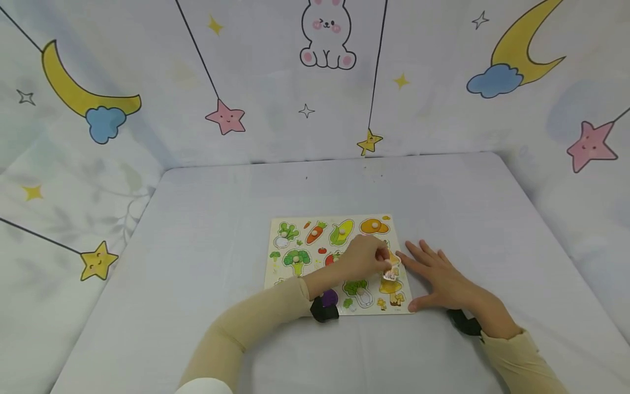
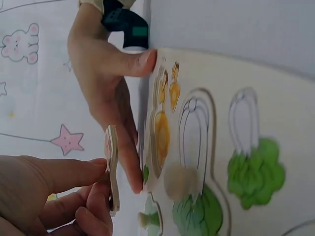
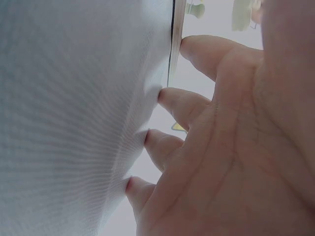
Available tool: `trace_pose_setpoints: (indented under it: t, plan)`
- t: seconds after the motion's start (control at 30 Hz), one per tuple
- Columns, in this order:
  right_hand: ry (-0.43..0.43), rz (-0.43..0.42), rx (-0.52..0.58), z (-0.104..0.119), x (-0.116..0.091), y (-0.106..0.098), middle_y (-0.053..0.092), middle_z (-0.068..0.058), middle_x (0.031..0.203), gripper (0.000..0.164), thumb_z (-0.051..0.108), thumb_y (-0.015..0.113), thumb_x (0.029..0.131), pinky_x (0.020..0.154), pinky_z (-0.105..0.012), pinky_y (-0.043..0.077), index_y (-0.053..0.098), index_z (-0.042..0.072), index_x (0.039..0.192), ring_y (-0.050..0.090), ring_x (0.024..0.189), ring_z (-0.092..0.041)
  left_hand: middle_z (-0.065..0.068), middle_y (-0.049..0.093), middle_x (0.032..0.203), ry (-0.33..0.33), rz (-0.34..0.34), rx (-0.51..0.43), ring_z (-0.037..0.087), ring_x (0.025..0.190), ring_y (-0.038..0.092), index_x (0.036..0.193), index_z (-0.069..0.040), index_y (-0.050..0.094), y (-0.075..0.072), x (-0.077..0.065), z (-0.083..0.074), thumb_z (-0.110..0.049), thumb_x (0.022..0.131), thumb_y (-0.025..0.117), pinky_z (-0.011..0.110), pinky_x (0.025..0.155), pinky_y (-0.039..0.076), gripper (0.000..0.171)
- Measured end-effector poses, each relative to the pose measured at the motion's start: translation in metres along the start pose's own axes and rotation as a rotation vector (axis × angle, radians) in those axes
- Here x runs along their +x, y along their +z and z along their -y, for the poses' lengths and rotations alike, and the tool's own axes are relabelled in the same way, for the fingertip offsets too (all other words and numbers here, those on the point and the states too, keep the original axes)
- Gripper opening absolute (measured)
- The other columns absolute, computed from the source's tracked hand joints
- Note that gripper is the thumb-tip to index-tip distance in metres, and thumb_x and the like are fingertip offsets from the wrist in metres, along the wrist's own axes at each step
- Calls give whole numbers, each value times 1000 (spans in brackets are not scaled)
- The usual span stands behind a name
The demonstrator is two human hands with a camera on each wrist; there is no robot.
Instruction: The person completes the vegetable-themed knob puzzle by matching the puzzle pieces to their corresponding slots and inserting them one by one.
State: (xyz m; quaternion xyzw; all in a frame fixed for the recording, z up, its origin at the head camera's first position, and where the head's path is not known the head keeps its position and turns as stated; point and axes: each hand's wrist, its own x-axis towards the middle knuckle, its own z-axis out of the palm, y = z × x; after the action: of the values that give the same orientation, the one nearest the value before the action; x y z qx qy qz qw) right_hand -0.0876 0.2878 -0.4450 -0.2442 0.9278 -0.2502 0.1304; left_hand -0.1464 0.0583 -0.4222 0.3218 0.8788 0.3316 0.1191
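Note:
My left hand point(image 1: 361, 257) pinches a thin wooden puzzle piece point(image 2: 113, 169) between thumb and fingers, over the right side of the vegetable peg puzzle board point(image 1: 268, 273). In the left wrist view the piece stands edge-on, so its picture is mostly hidden. Below it in the head view is a mushroom picture point(image 1: 390, 287) at the board's lower right. My right hand point(image 1: 443, 279) is spread flat at the board's right edge, thumb at the near corner. Its fingertips point(image 3: 165, 94) rest on the white cloth, and the index finger touches the board's side.
Knobbed pieces sit in the board, among them a carrot point(image 1: 316, 234), a corn point(image 1: 342, 232), a broccoli point(image 1: 297, 260) and a bok choy point(image 1: 363, 294). A white cloth point(image 1: 197, 235) covers the table. Behind stands a backdrop printed with a rabbit point(image 1: 327, 33), moons and stars.

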Motion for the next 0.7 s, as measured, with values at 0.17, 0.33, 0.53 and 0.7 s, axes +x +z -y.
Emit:
trace_pose_setpoints:
  t: [0.17,0.33,0.53,0.7]
  plan:
    - [6,4,1,0,1,-1,18,-22,161,106,63,77,65,107,-75,7,35,19,153,5,146,-51,-10,57,69,-45,78,15,0,62,47,79,-14,70,13,-8,-6,-21,86,74,11,57,37,11]
    - [12,3,4,0,1,0,18,-22,161,107,62,78,64,107,-75,7,36,19,152,5,146,-51,-10,57,67,-78,119,26,0,60,49,78,-14,69,19,-12,-10,-21,84,76,12,55,38,12]
    - [11,0,4,-3,2,1,18,-22,161,107,61,79,64,107,-75,7,35,20,152,5,146,-51,-10,55,64,-78,130,42,1,61,48,72,-15,67,23,-17,-13,-20,84,76,13,53,37,16]
    - [20,12,8,-3,2,2,17,-21,161,108,59,80,63,108,-74,6,35,20,153,4,147,-49,-11,55,61,-62,128,60,1,62,47,72,-15,68,27,-18,-13,-20,83,77,13,56,36,16]
